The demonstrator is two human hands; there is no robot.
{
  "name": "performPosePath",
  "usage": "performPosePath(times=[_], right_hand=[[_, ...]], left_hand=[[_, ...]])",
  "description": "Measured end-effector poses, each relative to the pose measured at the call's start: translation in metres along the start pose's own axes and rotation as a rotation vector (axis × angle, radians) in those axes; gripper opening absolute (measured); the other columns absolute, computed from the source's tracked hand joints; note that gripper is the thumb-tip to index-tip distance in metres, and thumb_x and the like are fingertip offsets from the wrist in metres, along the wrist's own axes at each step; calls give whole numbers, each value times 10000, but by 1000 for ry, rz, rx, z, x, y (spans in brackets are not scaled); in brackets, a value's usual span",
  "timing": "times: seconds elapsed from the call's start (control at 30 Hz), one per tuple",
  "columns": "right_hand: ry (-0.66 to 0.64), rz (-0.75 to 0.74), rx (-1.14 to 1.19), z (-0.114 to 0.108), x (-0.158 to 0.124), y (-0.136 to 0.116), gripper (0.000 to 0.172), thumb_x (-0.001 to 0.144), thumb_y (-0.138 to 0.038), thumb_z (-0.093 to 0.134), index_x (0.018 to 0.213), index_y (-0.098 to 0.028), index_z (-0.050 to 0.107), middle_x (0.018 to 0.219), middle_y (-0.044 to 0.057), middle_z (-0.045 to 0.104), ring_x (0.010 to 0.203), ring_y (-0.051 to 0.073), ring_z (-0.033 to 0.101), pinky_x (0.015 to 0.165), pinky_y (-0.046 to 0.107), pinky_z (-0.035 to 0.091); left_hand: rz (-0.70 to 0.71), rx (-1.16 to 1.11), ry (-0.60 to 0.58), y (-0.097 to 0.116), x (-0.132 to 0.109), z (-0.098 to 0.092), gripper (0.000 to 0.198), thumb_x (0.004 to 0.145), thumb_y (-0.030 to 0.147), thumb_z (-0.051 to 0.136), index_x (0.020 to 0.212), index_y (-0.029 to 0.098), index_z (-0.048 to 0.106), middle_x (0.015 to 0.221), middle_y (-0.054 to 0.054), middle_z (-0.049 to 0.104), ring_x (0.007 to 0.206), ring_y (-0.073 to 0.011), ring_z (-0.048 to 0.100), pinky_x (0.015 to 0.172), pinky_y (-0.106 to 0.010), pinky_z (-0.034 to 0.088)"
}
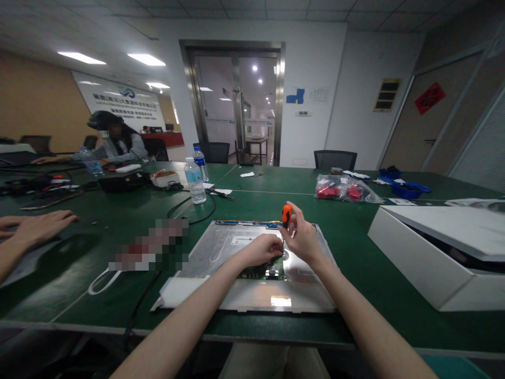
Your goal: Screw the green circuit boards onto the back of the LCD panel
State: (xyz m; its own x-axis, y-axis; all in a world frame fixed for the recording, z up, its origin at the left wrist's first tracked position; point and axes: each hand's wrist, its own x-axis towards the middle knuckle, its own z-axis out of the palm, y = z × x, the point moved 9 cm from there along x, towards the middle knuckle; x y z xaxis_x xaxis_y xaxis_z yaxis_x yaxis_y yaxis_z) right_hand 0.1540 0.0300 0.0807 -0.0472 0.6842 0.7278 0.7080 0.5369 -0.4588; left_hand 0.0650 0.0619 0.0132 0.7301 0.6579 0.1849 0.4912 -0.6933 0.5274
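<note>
An orange and black screwdriver (286, 212) stands nearly upright, its shaft pointing down, and my right hand (302, 237) is closed round its handle. Beside the lower shaft my left hand (263, 250) is curled with its fingertips pinched together; what they hold, if anything, is hidden. Under both hands lies a flat silvery panel (209, 252), like the back of a display. A green circuit board (256, 271) sits at the panel's middle, partly covered by my left hand. The screwdriver's tip comes down at the board's upper right, where my fingers hide part of it.
A white box (426, 252) with its lid raised stands at the right. Water bottles (194, 181) and a black cable (213, 210) are behind the panel. A bag of red parts (343, 188) lies farther back. Another person's hands (39, 229) rest at the left.
</note>
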Motion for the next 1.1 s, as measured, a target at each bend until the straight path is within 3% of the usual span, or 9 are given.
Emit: performPosePath(times=[0.17, 0.3, 0.43, 0.53, 0.6, 0.77, 0.9, 1.1], right_hand=[[55, -8, 39, -6, 0, -1, 574, 836, -302, 527, 1357, -160, 333, 624, -62, 540, 491, 118, 530, 527, 219, 381], [98, -11, 48, -11, 1, 1, 577, 840, -307, 531, 1356, -151, 325, 622, -65, 530, 491, 113, 522, 522, 217, 380], [128, -3, 48, -15, 1, 1, 607, 837, -296, 538, 1377, -149, 302, 617, -64, 541, 497, 117, 531, 531, 223, 397], [128, -3, 31, -15, 1, 1, 592, 833, -296, 543, 1363, -148, 325, 616, -58, 548, 503, 123, 537, 532, 228, 401], [121, -7, 23, -15, 1, 1, 575, 832, -303, 544, 1349, -153, 342, 614, -60, 542, 504, 123, 536, 534, 228, 402], [107, -12, 29, -12, 0, 2, 569, 836, -311, 544, 1344, -156, 342, 607, -64, 527, 504, 121, 536, 547, 230, 409], [99, -15, 24, -12, 0, 1, 560, 834, -306, 545, 1338, -159, 348, 608, -64, 527, 499, 119, 531, 540, 228, 400], [93, -16, 18, -11, 1, 1, 563, 831, -298, 542, 1340, -151, 352, 600, -67, 516, 493, 120, 526, 540, 228, 404]], left_hand=[[-10, 19, 17, 5, -2, -3, 23, 745, 138, 630, 760, 142, 646, 698, 1, 633, 660, -141, 556, 639, -214, 412], [-47, 38, 65, 3, -3, -15, 104, 731, 189, 677, 827, 158, 656, 826, -15, 675, 773, -161, 600, 729, -231, 447], [-154, 101, 185, -16, -8, -52, 142, 775, 199, 610, 904, 174, 663, 969, -43, 683, 918, -189, 604, 862, -280, 439], [-286, 181, 272, -41, -18, -82, 173, 802, 195, 537, 905, 160, 672, 969, -73, 683, 926, -208, 598, 832, -289, 442], [-375, 232, 276, -58, -26, -93, 148, 775, 187, 547, 832, 160, 681, 880, -68, 692, 856, -208, 605, 767, -274, 440], [-465, 263, 139, -75, -35, -82, 97, 708, 231, 627, 643, 171, 667, 642, -16, 661, 621, -163, 589, 577, -218, 386], [-449, 256, 83, -69, -30, -64, 47, 687, 187, 628, 684, 162, 668, 649, -6, 655, 598, -149, 576, 536, -205, 359], [-394, 270, 68, -53, -22, -54, 144, 656, 41, 542, 642, 149, 637, 599, -7, 608, 569, -140, 535, 540, -212, 341]])
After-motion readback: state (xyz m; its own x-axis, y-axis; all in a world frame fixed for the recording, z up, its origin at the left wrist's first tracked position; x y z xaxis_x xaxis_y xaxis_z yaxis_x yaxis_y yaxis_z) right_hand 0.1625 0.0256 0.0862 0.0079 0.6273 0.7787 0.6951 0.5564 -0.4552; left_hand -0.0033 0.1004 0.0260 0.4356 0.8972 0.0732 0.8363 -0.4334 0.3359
